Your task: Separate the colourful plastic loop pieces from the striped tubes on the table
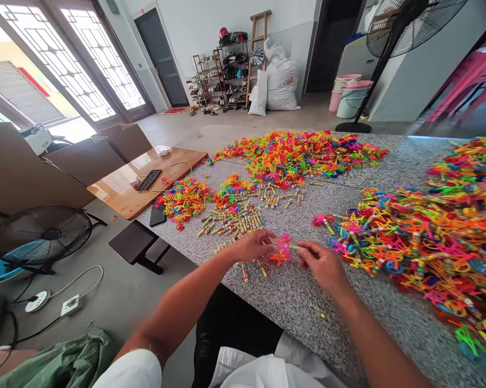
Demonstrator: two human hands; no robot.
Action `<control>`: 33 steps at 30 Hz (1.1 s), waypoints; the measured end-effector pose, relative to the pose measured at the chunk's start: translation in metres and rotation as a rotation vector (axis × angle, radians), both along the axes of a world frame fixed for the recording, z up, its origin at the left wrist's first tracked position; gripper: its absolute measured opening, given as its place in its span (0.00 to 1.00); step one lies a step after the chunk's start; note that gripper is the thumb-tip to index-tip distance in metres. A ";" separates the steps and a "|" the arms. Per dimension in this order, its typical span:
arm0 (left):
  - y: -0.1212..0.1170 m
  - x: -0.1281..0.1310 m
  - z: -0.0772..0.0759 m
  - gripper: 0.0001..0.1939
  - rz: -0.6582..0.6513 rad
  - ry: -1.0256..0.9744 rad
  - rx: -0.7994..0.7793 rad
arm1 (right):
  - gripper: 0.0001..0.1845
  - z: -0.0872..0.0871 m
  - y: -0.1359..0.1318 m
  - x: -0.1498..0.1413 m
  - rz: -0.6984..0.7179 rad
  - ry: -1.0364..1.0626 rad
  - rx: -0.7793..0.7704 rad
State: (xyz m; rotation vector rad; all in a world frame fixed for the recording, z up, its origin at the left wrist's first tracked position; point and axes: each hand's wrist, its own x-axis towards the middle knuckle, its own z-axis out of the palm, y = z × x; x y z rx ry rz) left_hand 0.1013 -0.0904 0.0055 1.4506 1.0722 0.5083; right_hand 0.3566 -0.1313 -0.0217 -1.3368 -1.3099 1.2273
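My left hand (253, 245) is closed at the fingertips on a bright pink plastic piece (283, 243) with thin looped parts, held just above the speckled table. My right hand (319, 265), thumb and forefinger pinched, grips the end of a small yellow-green stick (296, 247) that points at the pink piece. Whether the two are joined is too small to tell. Orange-red plastic pieces (280, 260) lie right below the hands. Beside and beyond my left hand are many short patterned tubes (243, 221), some loose near my wrist.
A large heap of colourful plastic pieces (429, 242) covers the table's right side; another heap (299, 156) lies at the back. Smaller piles (188, 199) and a dark phone (157, 215) are at the left. A wooden board (145, 178), a stool (133, 242) and a floor fan (50, 234) stand further left.
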 end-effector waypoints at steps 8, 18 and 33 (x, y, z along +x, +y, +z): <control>0.096 -0.088 -0.001 0.11 0.570 0.871 0.480 | 0.21 0.008 0.043 0.067 -0.528 0.139 0.101; 0.103 -0.101 -0.024 0.15 0.439 0.893 0.445 | 0.13 -0.025 0.006 -0.061 0.313 -0.861 0.267; 0.013 -0.089 -0.024 0.17 0.569 -0.098 0.138 | 0.14 -0.010 0.067 -0.126 0.456 -0.998 0.358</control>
